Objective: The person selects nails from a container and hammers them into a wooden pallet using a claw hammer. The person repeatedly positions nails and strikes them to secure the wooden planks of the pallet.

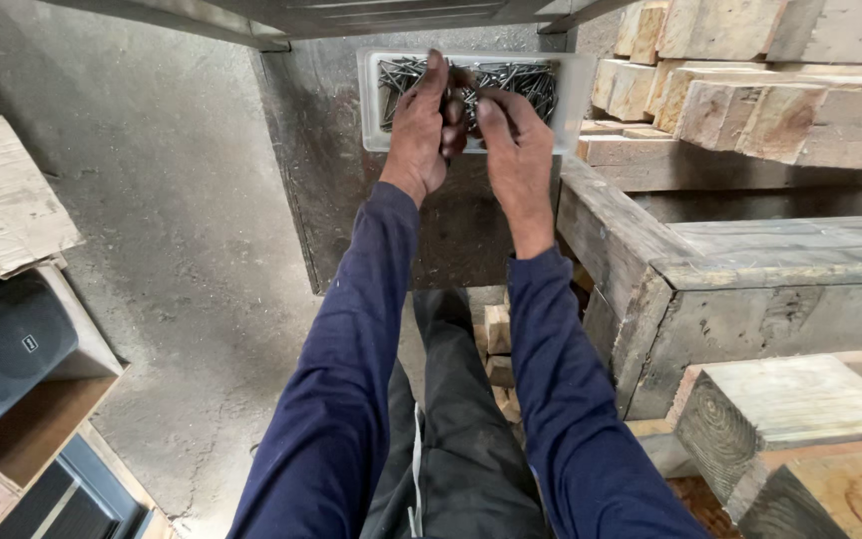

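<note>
Hands are working at the top centre, left hand (419, 125) and right hand (513, 150) pinching nails (521, 80) over the clear tray (573, 100), fingers together, ideally gripping few, points aligned.

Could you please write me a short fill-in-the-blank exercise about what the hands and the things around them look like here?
1. Both hands, the left hand and the right hand, reach into a clear plastic tray full of ____.
2. The sleeves on both arms are dark ____.
3. To the right of the tray lie stacked blocks made of ____.

Missing words: nails; blue; wood
</note>
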